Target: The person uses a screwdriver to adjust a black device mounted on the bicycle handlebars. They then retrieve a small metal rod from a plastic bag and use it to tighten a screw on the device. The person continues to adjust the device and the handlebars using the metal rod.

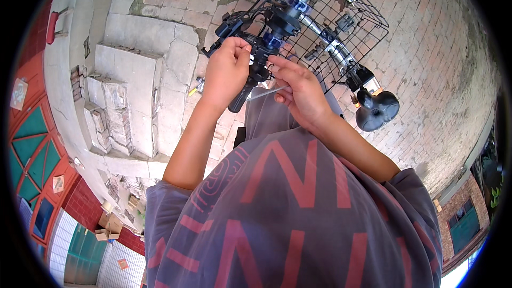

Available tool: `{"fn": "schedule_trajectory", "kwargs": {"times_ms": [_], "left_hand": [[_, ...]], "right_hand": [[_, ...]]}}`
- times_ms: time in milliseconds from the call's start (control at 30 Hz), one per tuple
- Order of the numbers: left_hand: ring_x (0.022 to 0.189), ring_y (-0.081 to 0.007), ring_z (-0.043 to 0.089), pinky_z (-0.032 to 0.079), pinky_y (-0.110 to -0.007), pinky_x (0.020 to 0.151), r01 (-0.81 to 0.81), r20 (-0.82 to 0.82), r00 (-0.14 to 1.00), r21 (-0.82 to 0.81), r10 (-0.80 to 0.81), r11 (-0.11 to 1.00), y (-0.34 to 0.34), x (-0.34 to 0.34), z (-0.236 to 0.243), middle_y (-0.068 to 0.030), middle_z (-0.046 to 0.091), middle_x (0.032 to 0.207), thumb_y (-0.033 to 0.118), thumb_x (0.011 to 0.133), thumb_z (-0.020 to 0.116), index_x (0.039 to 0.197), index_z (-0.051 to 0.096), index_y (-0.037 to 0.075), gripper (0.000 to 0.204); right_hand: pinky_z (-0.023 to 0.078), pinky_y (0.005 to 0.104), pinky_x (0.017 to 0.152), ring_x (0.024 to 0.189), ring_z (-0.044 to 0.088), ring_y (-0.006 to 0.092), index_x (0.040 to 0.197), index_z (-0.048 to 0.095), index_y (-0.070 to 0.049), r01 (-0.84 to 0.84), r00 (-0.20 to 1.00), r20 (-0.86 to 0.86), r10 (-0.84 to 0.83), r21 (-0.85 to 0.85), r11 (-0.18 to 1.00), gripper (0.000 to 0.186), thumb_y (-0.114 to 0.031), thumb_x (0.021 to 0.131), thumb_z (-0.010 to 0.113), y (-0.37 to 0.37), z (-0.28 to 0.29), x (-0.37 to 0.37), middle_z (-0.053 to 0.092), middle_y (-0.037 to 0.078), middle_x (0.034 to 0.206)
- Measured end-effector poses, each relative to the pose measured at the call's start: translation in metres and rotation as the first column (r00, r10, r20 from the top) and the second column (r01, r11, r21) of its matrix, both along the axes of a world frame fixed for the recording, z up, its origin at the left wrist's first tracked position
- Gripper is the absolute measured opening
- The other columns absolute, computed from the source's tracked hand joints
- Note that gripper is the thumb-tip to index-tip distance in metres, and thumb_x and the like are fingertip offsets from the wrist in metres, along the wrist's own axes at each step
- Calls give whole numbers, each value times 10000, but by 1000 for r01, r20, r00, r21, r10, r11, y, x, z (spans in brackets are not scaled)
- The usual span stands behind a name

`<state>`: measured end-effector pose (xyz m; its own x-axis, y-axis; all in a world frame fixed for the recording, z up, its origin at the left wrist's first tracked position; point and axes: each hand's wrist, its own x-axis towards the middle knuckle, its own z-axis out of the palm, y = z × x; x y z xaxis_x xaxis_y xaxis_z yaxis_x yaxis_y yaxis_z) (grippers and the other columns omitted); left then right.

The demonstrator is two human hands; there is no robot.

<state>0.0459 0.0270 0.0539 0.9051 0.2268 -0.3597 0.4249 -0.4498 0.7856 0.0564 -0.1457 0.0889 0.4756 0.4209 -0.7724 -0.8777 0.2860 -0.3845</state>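
A bicycle handlebar (274, 26) with black controls and cables stands in front of me. Its black rubber grip (240, 97) points back toward me. Over the controls beside this grip, my left hand (228, 69) is closed, thumb and fingertips pinched together; whatever is between them is too small to make out. My right hand (303, 89) is on the other side of the grip, with its index finger reaching to the black clamp parts. A thin, pale, straight rod (261, 94) sticks out from its curled lower fingers across the grip; its exact kind is unclear.
Beyond the handlebar is a black wire basket (368, 37), with a black saddle (377, 110) to the right. Brick paving (426, 37) surrounds the bike. Concrete steps (128, 96) rise at left, where a small yellow-handled item (194, 90) lies. A red-framed green door (34, 149) stands farther left.
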Motion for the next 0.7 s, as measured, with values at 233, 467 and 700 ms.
{"fn": "schedule_trajectory", "kwargs": {"times_ms": [233,467,700], "left_hand": [[586,-47,478,382,-234,519,37,48,998,240,-50,970,-5,-4,1,6,578,664,131,926,579,956,597,6,130],[569,-76,484,408,-249,532,-48,34,998,-3,48,999,-3,-5,-2,-13,581,662,165,917,611,947,606,14,154],[559,-105,506,421,-263,540,31,110,992,248,-60,968,-7,-7,0,-30,589,657,158,918,603,939,607,17,143]], "right_hand": [[408,265,580,553,410,57,1303,478,45,1,1000,-4,-1,-29,1000,461,-125,886,574,2,1,-1,528,-26,785],[410,267,586,566,410,55,1306,478,45,14,1000,-5,-14,-21,1000,466,-128,886,581,2,-1,-3,523,-30,781],[403,256,588,569,402,45,1291,494,40,14,1000,-13,-15,-42,999,446,-123,885,582,2,1,-1,503,-43,757]]}}
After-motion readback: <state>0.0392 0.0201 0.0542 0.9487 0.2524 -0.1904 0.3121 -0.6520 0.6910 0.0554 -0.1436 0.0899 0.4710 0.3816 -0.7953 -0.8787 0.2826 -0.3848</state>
